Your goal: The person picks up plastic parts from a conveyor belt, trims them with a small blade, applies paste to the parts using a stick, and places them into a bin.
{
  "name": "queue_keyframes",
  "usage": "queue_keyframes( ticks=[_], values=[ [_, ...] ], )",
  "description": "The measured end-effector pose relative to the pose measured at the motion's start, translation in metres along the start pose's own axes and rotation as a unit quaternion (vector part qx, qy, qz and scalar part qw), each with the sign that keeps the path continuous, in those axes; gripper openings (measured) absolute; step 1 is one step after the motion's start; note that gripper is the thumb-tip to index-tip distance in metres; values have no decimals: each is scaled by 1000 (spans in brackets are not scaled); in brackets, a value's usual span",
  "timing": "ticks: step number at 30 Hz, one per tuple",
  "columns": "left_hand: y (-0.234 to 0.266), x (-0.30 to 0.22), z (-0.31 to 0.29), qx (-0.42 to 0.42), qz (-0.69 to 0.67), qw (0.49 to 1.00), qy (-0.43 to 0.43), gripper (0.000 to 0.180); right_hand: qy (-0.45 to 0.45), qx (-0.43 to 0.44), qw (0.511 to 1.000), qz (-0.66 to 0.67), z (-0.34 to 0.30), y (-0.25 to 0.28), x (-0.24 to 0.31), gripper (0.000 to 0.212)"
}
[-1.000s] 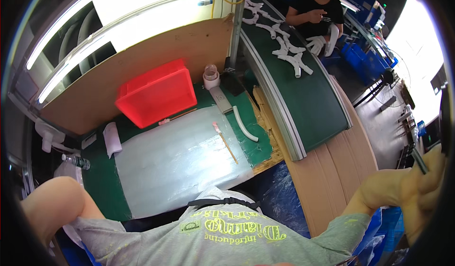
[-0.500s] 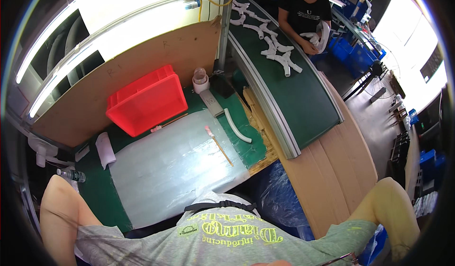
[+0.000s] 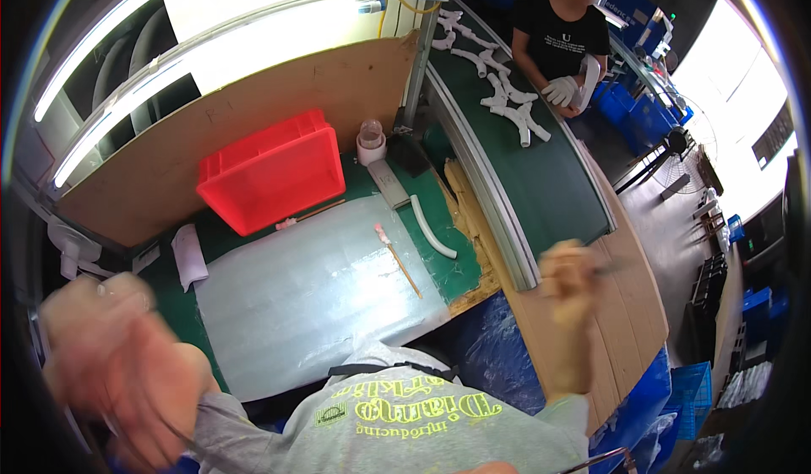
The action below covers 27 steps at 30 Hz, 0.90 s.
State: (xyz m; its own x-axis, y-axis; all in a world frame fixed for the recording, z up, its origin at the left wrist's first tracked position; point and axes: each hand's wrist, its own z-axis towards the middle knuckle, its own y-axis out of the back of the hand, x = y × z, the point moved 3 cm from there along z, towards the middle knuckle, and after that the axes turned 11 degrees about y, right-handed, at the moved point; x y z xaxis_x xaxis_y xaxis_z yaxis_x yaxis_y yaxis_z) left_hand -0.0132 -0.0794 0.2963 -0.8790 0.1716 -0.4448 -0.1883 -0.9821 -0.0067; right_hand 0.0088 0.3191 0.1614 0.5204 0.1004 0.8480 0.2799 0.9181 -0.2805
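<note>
My left hand (image 3: pixel 101 305) is raised at the left, beside the workbench and near the lamp arm. Motion smears it, so its fingers do not show clearly. My right hand (image 3: pixel 570 271) hovers over the brown cardboard (image 3: pixel 629 339) near the end of the conveyor. It is blurred too; a faint dark streak lies beside it, and I cannot make out whether it holds anything. Between my hands, a grey sheet (image 3: pixel 279 313) covers much of the green bench. A thin stick with a pink tip (image 3: pixel 397 263) lies on it, apart from both hands.
A red bin (image 3: pixel 270 178) stands at the back of the bench. A curved white tube (image 3: pixel 431 231) lies right of the sheet. Several white branched pieces (image 3: pixel 515 119) sit on the green conveyor (image 3: pixel 549 191). A co-worker (image 3: pixel 562 35) with a white glove stands beyond it.
Both my hands have come into view from outside the picture, the left one at the left, the right one over the cardboard. The co-worker's gloved hand has shifted slightly.
</note>
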Motion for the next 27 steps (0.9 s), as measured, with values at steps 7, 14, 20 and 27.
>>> queue_keyframes(
  ticks=[7, 14, 20, 27],
  values=[
    [-24, 167, -220, 87, 89, 808, 576, 22, -400, -9, 915, -53, -135, 10, -154, 19],
    [-66, 192, -332, 214, 204, 724, 623, 28, -129, -33, 947, -293, -23, 97, -165, 22],
    [-94, 224, -257, 193, 321, 762, 528, 28, -65, -46, 816, -572, 177, 168, -221, 24],
    [-163, 256, -188, 193, 366, 763, 497, 29, -138, 25, 719, -681, 309, 217, -305, 47]
  ],
)
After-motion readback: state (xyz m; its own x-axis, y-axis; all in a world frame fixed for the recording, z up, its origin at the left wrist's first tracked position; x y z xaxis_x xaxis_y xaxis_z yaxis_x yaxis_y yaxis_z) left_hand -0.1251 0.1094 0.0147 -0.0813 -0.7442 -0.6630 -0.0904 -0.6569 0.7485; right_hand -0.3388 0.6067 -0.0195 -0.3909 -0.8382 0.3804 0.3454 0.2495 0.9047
